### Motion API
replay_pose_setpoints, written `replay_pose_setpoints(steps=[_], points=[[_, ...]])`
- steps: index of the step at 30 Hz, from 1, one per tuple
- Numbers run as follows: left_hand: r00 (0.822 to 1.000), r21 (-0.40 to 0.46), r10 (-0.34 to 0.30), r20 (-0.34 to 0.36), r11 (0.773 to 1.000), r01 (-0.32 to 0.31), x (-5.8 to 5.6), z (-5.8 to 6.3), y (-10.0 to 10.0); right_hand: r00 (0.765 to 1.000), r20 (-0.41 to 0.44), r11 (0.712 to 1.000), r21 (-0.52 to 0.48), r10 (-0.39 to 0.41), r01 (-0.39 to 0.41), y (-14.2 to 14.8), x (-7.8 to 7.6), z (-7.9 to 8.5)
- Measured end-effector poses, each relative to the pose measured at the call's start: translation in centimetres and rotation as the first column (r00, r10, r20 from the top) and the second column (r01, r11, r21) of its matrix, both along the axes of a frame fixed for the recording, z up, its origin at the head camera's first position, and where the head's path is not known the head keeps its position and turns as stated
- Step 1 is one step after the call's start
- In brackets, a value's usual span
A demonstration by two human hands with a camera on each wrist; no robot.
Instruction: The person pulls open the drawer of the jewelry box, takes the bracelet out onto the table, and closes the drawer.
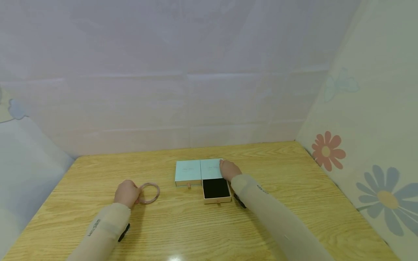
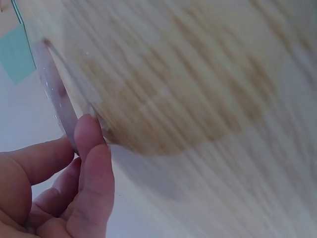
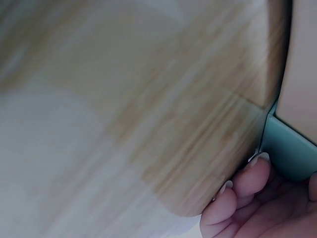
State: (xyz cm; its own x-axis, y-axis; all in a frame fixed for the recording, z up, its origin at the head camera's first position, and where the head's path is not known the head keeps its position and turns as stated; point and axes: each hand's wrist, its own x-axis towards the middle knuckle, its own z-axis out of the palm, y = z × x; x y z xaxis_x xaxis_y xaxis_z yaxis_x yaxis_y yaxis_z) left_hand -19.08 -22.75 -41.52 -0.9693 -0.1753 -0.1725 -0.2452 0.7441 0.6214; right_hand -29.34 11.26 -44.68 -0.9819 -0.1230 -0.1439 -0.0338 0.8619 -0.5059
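Observation:
On the left, my left hand (image 1: 125,193) pinches a pale pink bangle (image 1: 158,190) between thumb and fingers. The left wrist view shows the bangle (image 2: 53,91) standing on edge close to the wooden surface. My right hand (image 1: 230,169) grips the right side of a light blue drawer box (image 1: 209,169). Its drawer (image 1: 218,200), lined in black, is pulled out toward me. In the right wrist view, curled fingers (image 3: 252,178) lie against the blue box's side (image 3: 287,148); most of the thumb is out of frame.
A second light blue box (image 1: 188,170) with a small pull tab sits directly left of the first, its drawer in. All stand on a wood-grain table (image 1: 183,232). A pale cloth (image 1: 196,108) hangs behind, and flower-printed cloth (image 1: 385,152) stands at the right.

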Motion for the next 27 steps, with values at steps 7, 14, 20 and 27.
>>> replay_pose_setpoints(steps=[7,14,20,27], points=[[1.0,-0.009,0.005,0.023,1.0,-0.005,-0.2,-0.2,-0.1,1.0,-0.016,1.0,-0.002,0.006,-0.006,0.0,0.0,0.0],[0.999,-0.006,0.004,0.033,1.0,-0.004,-0.4,-0.4,-0.3,1.0,-0.014,1.0,0.0,0.002,-0.002,0.0,0.2,0.1],[0.998,0.056,0.019,0.054,0.998,-0.022,-0.3,-0.4,-0.5,1.0,0.002,1.0,0.003,-0.008,0.008,-0.1,-0.1,0.1],[0.999,0.066,0.015,0.043,0.998,-0.018,0.0,-0.5,-0.7,1.0,-0.006,1.0,0.027,-0.003,0.004,0.1,-1.1,-1.0]])
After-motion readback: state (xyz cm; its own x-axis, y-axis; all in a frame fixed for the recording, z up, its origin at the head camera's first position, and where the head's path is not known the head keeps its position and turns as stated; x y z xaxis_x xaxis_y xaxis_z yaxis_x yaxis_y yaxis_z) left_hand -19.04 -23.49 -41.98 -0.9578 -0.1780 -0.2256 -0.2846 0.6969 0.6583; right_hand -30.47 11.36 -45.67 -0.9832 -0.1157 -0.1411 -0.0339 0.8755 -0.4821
